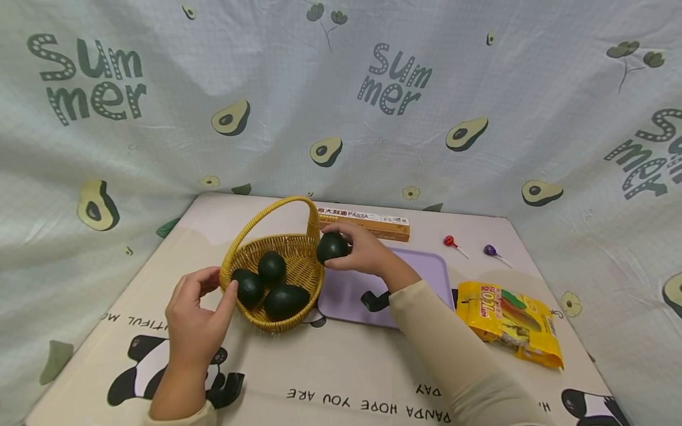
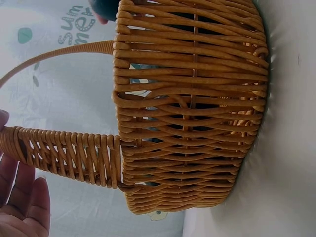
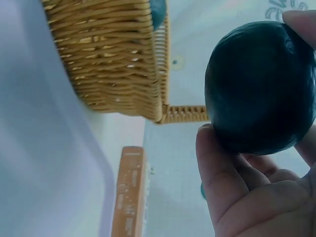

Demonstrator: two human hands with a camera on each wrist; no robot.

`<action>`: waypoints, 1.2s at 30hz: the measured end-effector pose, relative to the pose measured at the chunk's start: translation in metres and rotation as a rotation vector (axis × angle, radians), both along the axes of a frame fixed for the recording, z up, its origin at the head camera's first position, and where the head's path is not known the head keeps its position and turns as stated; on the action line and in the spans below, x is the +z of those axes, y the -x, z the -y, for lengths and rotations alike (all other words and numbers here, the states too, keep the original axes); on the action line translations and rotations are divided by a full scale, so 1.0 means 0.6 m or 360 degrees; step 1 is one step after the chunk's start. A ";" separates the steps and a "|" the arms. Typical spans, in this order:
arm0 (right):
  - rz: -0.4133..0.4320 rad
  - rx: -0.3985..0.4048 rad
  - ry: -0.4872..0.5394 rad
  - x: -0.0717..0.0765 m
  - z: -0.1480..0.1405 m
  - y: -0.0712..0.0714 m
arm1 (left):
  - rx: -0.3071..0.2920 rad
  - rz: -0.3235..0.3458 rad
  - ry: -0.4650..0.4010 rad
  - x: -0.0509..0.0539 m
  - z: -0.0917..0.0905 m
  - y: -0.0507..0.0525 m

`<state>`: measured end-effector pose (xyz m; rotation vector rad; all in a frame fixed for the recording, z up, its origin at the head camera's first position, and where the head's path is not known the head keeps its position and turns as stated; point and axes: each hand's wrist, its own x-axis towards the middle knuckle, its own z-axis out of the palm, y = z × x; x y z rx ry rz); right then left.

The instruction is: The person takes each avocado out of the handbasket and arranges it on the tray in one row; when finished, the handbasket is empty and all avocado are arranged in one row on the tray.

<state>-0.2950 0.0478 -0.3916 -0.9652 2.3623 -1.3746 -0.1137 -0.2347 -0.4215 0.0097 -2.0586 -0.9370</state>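
A wicker basket (image 1: 303, 254) with an arched handle (image 1: 256, 222) stands left of the middle of the table, and several dark green avocados (image 1: 286, 302) lie inside. My left hand (image 1: 197, 313) holds the near-left part of the handle, thumb on one side and fingers on the other; the left wrist view shows the handle (image 2: 64, 153) between them. Above the basket's right rim, my right hand (image 1: 364, 251) grips another avocado (image 1: 331, 248) with thumb and fingers around it. The right wrist view shows that avocado (image 3: 259, 89) raised clear of the basket wall (image 3: 108, 59).
A lilac tray (image 1: 437, 278) lies right of the basket, partly under my right forearm. Behind stands a pasta box (image 1: 373, 223). Farther right are a red lollipop (image 1: 450, 241), a purple lollipop (image 1: 490, 250) and a yellow candy bag (image 1: 508, 322). A printed curtain hangs around the table.
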 end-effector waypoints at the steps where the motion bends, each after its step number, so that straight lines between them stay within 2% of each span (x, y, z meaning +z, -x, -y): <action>1: 0.0000 -0.0002 0.0005 -0.003 -0.001 0.000 | 0.0002 -0.0005 0.0003 -0.001 0.000 0.000; 6: 0.0018 -0.0044 -0.0012 -0.016 -0.006 0.001 | -0.0009 -0.0021 0.0011 -0.001 0.000 0.001; 13: 0.0034 -0.0104 -0.0042 -0.031 -0.012 0.004 | -0.0081 0.0024 -0.0023 0.001 0.001 -0.002; 22: 0.0050 -0.0237 -0.0172 -0.056 -0.019 0.011 | -0.0083 -0.0017 -0.0007 0.000 -0.001 -0.001; 30: 0.0103 -0.0236 -0.0197 -0.070 -0.019 0.012 | -0.0081 -0.0009 -0.0001 -0.001 0.000 -0.002; 36: 0.0109 -0.0236 -0.0260 -0.091 -0.020 0.017 | -0.0088 -0.0003 0.0011 -0.001 0.001 -0.001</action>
